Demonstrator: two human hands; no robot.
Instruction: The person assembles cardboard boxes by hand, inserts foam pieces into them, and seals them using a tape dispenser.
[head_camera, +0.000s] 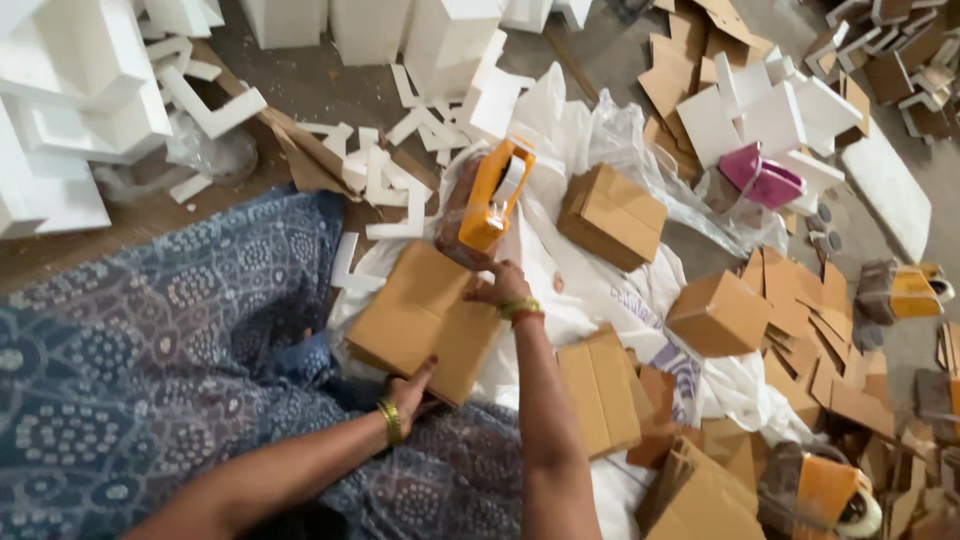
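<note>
Two hands on one job: taping shut a flat brown carton (425, 320) that lies on the patterned blue cloth over the person's lap (150, 350). Left hand (410, 390) pressed flat on the carton's near edge, fingers spread, pinning it, not gripping. Right hand (497, 283) at the far edge, closed on the handle of an orange tape dispenser (492, 195), which stands up just beyond the carton.

Step in hand, by my read: start of a tape run. Next move likely needs the dispenser drawn back toward the left hand along the seam, with the left hand holding the carton still.

Around: white foam blocks (70, 110) well beyond the left hand; white plastic sheet (600, 290) under and to the right of the right hand; finished small cartons (610, 215) just right of the dispenser; cardboard scraps (820, 340) far right; a pink box (760, 180) beyond those.

Obstruction: none seen on the carton top; a folded carton (598, 385) sits close beside the right forearm.
</note>
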